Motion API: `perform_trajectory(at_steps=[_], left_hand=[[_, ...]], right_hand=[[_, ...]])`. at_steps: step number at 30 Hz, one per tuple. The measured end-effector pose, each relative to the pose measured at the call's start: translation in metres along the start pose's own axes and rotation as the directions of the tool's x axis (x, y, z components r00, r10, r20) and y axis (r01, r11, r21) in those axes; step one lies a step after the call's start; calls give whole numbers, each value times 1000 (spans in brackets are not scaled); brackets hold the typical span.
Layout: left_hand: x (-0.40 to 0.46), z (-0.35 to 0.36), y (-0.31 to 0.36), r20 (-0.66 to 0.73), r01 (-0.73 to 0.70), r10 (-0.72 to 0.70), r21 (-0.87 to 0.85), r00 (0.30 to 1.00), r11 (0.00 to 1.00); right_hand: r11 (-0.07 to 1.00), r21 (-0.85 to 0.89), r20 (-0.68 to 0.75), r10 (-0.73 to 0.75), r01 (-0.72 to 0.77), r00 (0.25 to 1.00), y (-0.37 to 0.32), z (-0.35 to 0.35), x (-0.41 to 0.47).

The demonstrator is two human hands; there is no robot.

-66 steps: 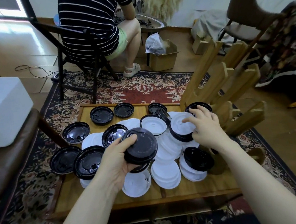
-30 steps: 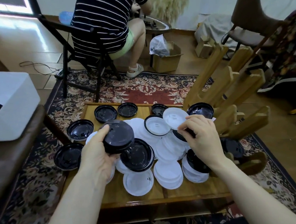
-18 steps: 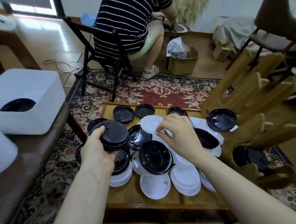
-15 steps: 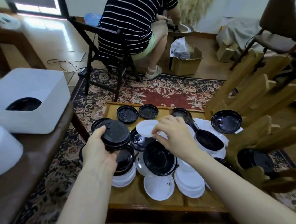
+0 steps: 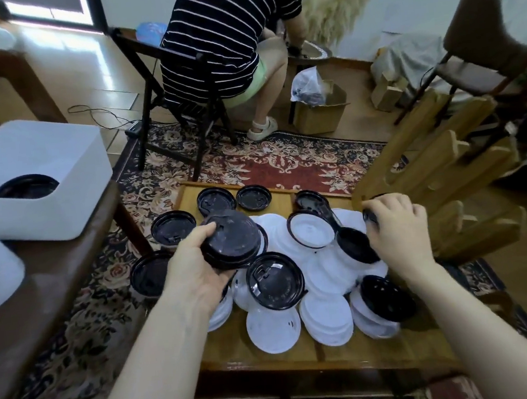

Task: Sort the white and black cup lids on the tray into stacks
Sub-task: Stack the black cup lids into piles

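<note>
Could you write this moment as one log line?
left hand: grips black lid stack | right hand: grasping black lid at tray edge

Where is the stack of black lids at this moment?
In the head view, the stack of black lids is left of centre, held by the left hand above the pile of white lids on the tray.

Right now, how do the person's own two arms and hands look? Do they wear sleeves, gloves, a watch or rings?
Both forearms are bare as far as the bottom edge of the picture; no sleeve shows. The left hand and the right hand wear no gloves. No watch or bracelet shows at either wrist, and no ring on the fingers in view. No marks or cables are visible on the arms.
</note>
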State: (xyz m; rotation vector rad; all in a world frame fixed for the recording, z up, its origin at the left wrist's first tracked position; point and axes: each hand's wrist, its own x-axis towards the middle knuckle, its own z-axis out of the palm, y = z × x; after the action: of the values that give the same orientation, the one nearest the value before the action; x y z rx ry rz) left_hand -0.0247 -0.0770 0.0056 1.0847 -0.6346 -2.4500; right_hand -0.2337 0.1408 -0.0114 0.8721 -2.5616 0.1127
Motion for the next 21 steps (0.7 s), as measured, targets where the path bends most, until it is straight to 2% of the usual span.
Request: perform_trajectory(at_steps=[2, 5, 12, 14, 17, 19, 21], left_hand=[[-3, 6, -9, 64, 25, -27, 43, 998, 999], [-6, 13, -19, 123, 51, -63, 100, 990, 994], [-11, 18, -33, 161, 57, -84, 165, 983, 985], [-12, 20, -35, 181, 67, -100, 181, 978, 981], [-13, 24, -38, 215, 75, -115, 186, 970, 980], [-14, 26, -39, 237, 76, -121, 189, 964, 979], [-16, 26, -41, 253, 76, -127, 199, 959, 977]], right_hand=[[987, -161, 52, 24, -15, 998, 26, 4, -4], [949, -311, 115, -14, 50, 993, 42, 13, -9], [957, -287, -24, -58, 49, 998, 42, 11, -12], [979, -200, -118, -65, 40, 991, 39, 2, -15], [991, 111, -222, -49, 75, 974, 18, -22, -26], [928, 344, -224, -66, 142, 972, -6, -41, -35], [839, 489, -221, -146, 239, 964, -29, -54, -45]])
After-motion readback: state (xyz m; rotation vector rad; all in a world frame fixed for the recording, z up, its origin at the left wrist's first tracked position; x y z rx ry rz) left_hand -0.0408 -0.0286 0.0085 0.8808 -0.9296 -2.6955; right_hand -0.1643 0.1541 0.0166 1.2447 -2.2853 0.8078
